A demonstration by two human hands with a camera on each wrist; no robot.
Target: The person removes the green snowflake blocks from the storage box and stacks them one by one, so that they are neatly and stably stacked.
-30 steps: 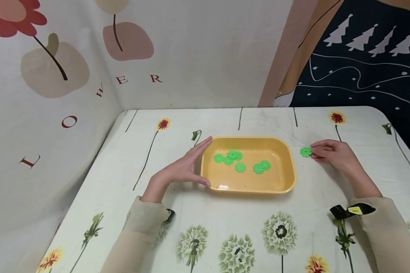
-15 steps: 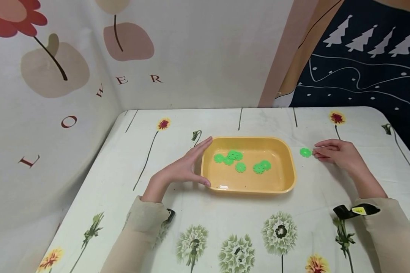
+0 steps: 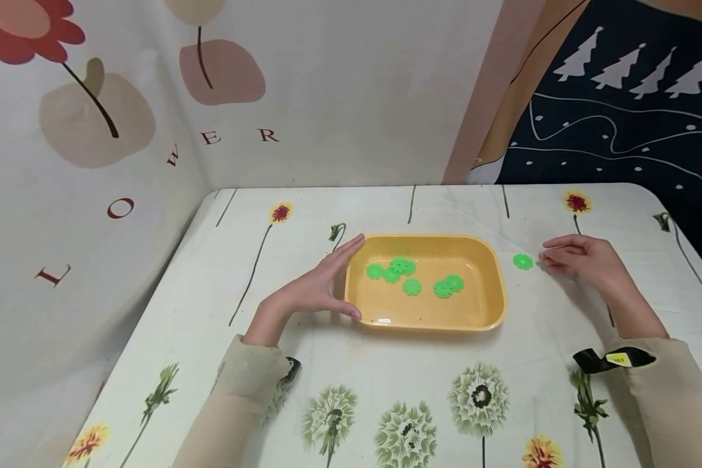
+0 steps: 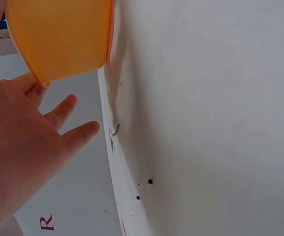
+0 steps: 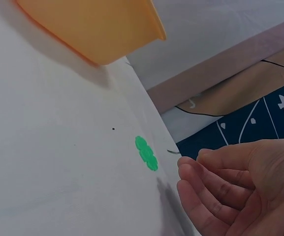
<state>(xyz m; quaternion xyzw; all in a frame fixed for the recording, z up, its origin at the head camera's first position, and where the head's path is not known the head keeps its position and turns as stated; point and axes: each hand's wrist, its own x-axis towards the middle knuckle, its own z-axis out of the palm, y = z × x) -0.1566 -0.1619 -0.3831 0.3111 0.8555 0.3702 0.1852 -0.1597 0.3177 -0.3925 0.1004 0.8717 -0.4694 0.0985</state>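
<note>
A shallow yellow plastic tray (image 3: 426, 317) holds several green notched discs (image 3: 412, 286), flat and flower-shaped, some overlapping. My left hand (image 3: 307, 286) spans the tray's left end, thumb and index finger spread at its two corners; in the left wrist view the hand's other fingers (image 4: 63, 112) stick out past the tray. One more green disc (image 3: 523, 262) lies flat on the table, to the right of the tray. Just right of that disc is my right hand (image 3: 582, 263), fingers bent loosely and holding nothing. The right wrist view shows a gap between these fingertips (image 5: 186, 172) and the disc.
A white cloth (image 3: 409, 364) printed with flowers and dandelions covers the table. Behind and to the left hang pale printed curtains (image 3: 351, 97); a dark cloth with white trees (image 3: 620, 123) hangs at the back right.
My right hand has let go of the green disc and drawn back a little to the right. The disc now lies by itself on the table. The left hand and tray stay put.
</note>
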